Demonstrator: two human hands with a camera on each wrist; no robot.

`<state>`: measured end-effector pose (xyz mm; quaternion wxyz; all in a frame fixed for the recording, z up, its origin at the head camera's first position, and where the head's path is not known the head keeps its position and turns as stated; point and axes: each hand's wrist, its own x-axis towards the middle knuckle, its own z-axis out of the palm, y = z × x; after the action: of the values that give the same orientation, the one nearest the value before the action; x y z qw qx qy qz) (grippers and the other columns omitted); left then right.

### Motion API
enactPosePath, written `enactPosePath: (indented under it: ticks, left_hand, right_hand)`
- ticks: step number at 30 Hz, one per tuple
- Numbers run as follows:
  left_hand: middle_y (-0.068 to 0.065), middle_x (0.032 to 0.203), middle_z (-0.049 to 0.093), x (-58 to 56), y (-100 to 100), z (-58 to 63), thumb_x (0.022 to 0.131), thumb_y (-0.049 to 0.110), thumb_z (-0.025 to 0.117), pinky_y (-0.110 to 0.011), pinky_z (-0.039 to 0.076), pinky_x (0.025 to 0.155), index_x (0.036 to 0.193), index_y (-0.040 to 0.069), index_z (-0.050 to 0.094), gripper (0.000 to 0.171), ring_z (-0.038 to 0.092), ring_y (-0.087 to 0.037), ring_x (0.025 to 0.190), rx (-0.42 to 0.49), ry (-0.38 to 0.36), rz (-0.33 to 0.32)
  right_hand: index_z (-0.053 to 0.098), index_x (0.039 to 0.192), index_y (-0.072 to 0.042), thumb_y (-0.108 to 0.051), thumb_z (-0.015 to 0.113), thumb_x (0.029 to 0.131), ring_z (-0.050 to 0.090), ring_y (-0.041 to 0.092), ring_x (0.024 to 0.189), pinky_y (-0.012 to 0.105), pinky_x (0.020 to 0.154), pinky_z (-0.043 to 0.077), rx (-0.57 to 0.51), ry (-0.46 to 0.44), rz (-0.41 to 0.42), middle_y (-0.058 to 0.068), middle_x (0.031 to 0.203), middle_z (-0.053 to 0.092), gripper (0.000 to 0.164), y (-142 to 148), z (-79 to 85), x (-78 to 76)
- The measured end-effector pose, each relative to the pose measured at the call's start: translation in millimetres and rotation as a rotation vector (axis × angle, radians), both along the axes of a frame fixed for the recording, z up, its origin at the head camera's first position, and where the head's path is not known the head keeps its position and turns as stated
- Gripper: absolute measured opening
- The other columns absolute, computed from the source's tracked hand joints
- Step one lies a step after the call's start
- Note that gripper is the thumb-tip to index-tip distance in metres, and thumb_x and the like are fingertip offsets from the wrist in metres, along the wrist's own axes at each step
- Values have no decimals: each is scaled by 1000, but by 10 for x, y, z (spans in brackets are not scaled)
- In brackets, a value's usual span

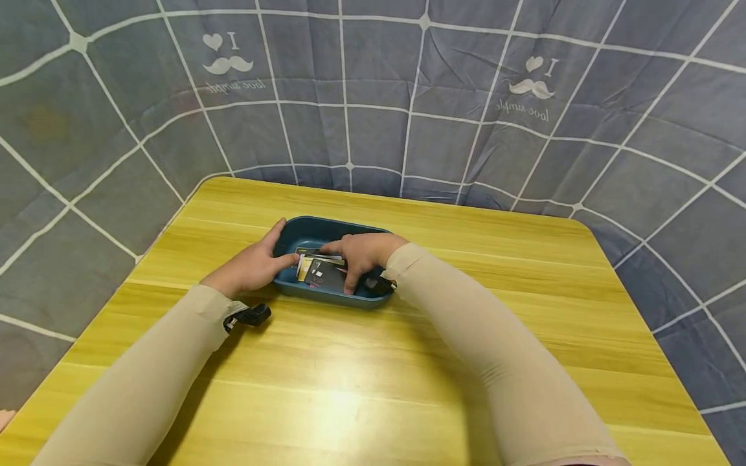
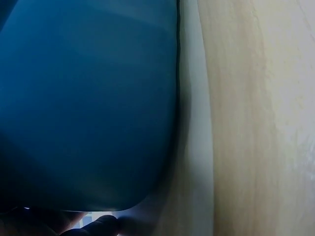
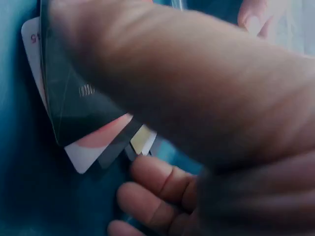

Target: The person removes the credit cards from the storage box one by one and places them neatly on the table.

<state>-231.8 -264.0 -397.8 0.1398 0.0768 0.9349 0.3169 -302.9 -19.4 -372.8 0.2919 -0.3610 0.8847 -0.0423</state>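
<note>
A dark blue plastic box (image 1: 315, 295), rounded at the corners, sits on the table. Inside it lies a fanned stack of cards (image 1: 326, 276), a black one marked VIP among them. My left hand (image 1: 250, 264) grips the box's left end, with the thumb over the rim toward the cards. Reaching in from the right, my right hand (image 1: 367, 252) holds the stack between thumb and fingers. In the right wrist view the thumb (image 3: 162, 64) crosses the dark top card (image 3: 83, 98), and curled fingers (image 3: 147, 201) are at the stack's edge. The left wrist view is mostly the box's outer wall (image 2: 88, 108).
The yellow wood-grain table (image 1: 326, 369) extends around the box. A grey curtain (image 1: 379, 84) with white grid lines hangs behind and along the sides. Black wrist-camera parts (image 1: 254, 315) stick out near the left sleeve.
</note>
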Motion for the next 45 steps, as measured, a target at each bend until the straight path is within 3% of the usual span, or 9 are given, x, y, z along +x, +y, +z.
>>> enactPosePath:
  ticks: [3,8,14,22,27,31,45]
  left_hand:
    - [-26,175,8,10,6,11,108,54,49,-72,23,124,169,22,-17,95,26,-57,154,-4,6,2]
    - [-27,175,10,26,33,33,108,54,48,-72,24,123,169,22,-16,94,27,-57,154,-3,3,8]
    - [-27,175,10,17,65,29,109,53,48,-72,25,123,169,21,-14,93,28,-57,153,-4,3,17]
    - [-26,175,11,17,74,7,109,52,47,-71,26,123,170,20,-13,91,28,-56,154,-4,18,10]
    - [-27,174,13,24,78,7,109,53,47,-72,27,123,170,19,-11,91,30,-57,153,-5,23,10]
    - [-28,174,14,26,75,6,109,52,47,-72,28,122,170,21,-12,91,31,-57,152,-8,17,19]
    - [-26,175,13,47,22,-18,108,54,46,-71,24,124,170,24,-13,91,27,-55,155,4,5,19]
  right_hand:
    - [31,167,-26,-37,94,80,53,20,124,41,113,47,26,50,26,7,151,49,108,-8,-4,21]
    - [38,160,-22,-32,92,82,56,21,120,40,108,50,-14,67,20,7,144,53,95,20,6,8]
    - [43,157,-24,-31,88,88,60,22,123,40,107,52,-85,65,30,8,145,56,83,100,3,-38]
    - [47,150,-28,-42,90,84,59,21,112,38,101,53,-40,96,88,7,139,50,80,77,-36,38]
    - [56,137,-25,-36,87,87,60,20,101,33,90,54,-75,112,62,4,129,53,60,64,-44,61]
    - [62,131,-19,-31,84,90,59,20,101,31,88,53,-108,141,65,5,125,58,48,60,-46,54]
    - [65,133,-8,-34,86,89,61,19,104,34,96,55,-172,178,10,6,123,67,55,16,-87,31]
